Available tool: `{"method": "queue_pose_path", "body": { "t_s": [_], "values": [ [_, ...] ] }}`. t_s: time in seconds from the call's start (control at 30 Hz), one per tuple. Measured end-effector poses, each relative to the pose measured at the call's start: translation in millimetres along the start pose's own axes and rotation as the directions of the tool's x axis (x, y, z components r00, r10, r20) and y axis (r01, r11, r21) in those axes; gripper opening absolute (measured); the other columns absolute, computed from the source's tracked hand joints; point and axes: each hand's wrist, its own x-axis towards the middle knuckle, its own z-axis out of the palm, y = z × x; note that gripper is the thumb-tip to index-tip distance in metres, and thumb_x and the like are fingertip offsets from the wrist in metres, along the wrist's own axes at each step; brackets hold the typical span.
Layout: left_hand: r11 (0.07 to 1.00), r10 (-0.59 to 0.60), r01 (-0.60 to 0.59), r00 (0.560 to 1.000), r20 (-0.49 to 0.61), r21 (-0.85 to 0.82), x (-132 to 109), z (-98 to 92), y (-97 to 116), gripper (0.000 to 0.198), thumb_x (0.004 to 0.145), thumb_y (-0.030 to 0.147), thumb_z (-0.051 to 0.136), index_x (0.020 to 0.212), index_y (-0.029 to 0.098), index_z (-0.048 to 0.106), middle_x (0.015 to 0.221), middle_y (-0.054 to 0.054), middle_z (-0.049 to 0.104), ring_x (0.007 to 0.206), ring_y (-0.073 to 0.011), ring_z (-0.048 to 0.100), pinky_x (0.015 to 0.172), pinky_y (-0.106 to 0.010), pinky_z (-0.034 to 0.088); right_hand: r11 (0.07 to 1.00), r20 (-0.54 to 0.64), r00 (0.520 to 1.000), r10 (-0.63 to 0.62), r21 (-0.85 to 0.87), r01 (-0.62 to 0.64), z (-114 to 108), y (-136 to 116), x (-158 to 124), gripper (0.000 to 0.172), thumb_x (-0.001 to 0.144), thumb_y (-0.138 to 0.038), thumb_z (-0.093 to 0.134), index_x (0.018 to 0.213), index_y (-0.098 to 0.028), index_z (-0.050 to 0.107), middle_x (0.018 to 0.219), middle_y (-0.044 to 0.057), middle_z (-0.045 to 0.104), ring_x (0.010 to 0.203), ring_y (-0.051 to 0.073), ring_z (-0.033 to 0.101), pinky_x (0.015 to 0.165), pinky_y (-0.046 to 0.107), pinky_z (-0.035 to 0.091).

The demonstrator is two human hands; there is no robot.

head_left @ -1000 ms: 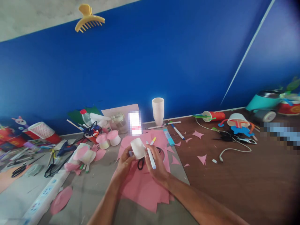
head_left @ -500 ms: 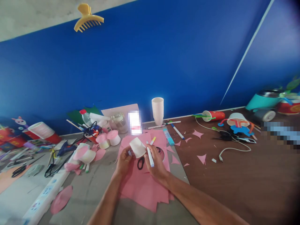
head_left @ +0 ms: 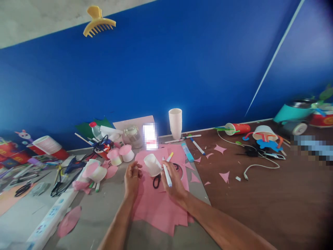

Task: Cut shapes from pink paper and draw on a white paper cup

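Fingers of my right hand (head_left: 173,180) are closed round a white marker (head_left: 167,174), whose long axis runs up and away from me. Just left of its upper end sits the white paper cup (head_left: 152,164), tilted and, as far as I can tell, propped against that hand's fingertips. My left hand (head_left: 132,177) is loosely curled and holds nothing, just beside the cup but not clearly touching it. Below lie black scissors (head_left: 156,181) and pink paper sheets (head_left: 156,211) on the worktop (head_left: 109,208).
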Motion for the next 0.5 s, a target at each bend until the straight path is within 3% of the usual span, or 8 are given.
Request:
{"method": "queue_pose_path", "body": {
  "t_s": [0.17,0.3,0.5],
  "values": [
    [0.959,-0.062,0.056,0.998,-0.013,-0.279,2,0.5,10,0.031,0.072,0.034,0.082,0.094,0.018,0.068,0.071,0.004,0.065,0.050,-0.0036,0.045,0.049,-0.016,0.039,0.995,0.006,0.997,-0.083,0.062,0.082,-5,-10,0,0.035,0.098,-0.013,0.045,0.131,-0.021,0.054,0.105,0.011,0.068,0.094,0.027,0.067,0.085,0.046,0.061],
    [0.895,-0.110,0.110,0.994,0.025,-0.431,5,-1.6,11,0.029,0.060,0.018,0.081,0.088,0.017,0.070,0.077,0.001,0.071,0.060,-0.0058,0.059,0.060,-0.017,0.050,0.979,0.035,0.984,-0.177,0.111,0.172,-5,-15,-2,0.039,0.097,-0.013,0.046,0.135,-0.021,0.050,0.104,0.010,0.068,0.091,0.026,0.066,0.083,0.045,0.060],
    [0.854,-0.132,0.109,0.991,-0.009,-0.508,8,-1.4,13,0.035,0.063,0.017,0.090,0.094,0.018,0.072,0.088,-0.002,0.077,0.083,-0.0137,0.074,0.082,-0.025,0.061,0.960,0.039,0.963,-0.267,0.096,0.262,-5,-19,-4,0.042,0.097,-0.011,0.046,0.139,-0.020,0.049,0.104,0.012,0.067,0.091,0.027,0.065,0.080,0.045,0.058]
  ]
}}
